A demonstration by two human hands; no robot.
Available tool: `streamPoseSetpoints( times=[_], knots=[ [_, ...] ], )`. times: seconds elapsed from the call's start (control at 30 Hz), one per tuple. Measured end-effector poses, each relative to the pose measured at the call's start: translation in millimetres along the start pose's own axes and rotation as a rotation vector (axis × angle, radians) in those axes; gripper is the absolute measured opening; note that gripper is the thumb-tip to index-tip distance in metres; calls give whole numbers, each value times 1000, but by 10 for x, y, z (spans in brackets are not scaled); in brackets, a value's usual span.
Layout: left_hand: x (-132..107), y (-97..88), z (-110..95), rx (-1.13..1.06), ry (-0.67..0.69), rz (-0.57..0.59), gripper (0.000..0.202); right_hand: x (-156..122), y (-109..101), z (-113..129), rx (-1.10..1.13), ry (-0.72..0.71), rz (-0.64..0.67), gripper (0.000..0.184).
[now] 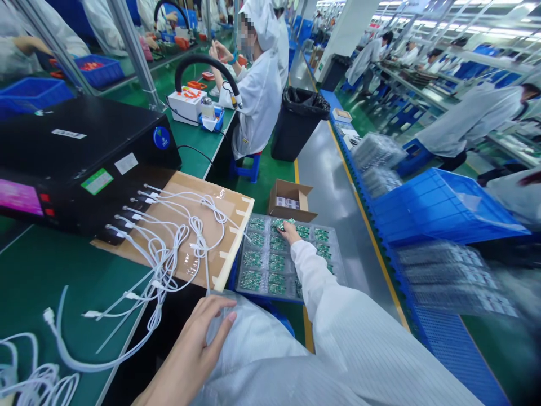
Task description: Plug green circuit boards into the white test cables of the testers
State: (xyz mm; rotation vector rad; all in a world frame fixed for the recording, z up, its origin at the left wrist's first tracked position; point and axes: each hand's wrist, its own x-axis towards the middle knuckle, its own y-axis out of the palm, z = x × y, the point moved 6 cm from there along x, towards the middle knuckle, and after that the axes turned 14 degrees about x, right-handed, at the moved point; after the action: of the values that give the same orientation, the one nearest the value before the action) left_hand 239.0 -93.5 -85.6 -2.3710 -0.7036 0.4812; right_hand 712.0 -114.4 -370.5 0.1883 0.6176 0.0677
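Boards (pixel 252 259), small and green, lie in bunches in the pockets of a clear tray (pixel 339 270) ahead of me, just beyond the table's edge. My right hand (pixel 290 232) is stretched out to a pocket in the far row, its fingertips on the boards there. The fingers are drawn narrow, but I cannot tell whether they have closed on any (the back of my own hand hides most of it). My left hand (pixel 194 344) hovers close to me, above my lap, with its fingers loosely parted and the thumb well away from the forefinger.

A box (pixel 291 213) stands just behind the tray, its flaps apart and pale pieces inside. To the left, white cables (pixel 158 259) run in loops across a taped sheet of card (pixel 236 206), their ends lined up at the front of a black machine (pixel 114 124). More cable is coiled on the green table (pixel 38 259) near me. Farther off, a person (pixel 262 101) in white sits working, with a black bin (pixel 296 132) beside them. A blue crate (pixel 431 203) is over to my right.
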Motion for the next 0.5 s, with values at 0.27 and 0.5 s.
streamPoseSetpoints(
  times=[0.27,0.5],
  knots=[
    [9,-12,-28,14,21,-5,33,-76,-94,-100,35,94,-24,31],
    [26,5,-30,18,32,15,32,-125,-173,-74,51,64,28,26]
  ],
)
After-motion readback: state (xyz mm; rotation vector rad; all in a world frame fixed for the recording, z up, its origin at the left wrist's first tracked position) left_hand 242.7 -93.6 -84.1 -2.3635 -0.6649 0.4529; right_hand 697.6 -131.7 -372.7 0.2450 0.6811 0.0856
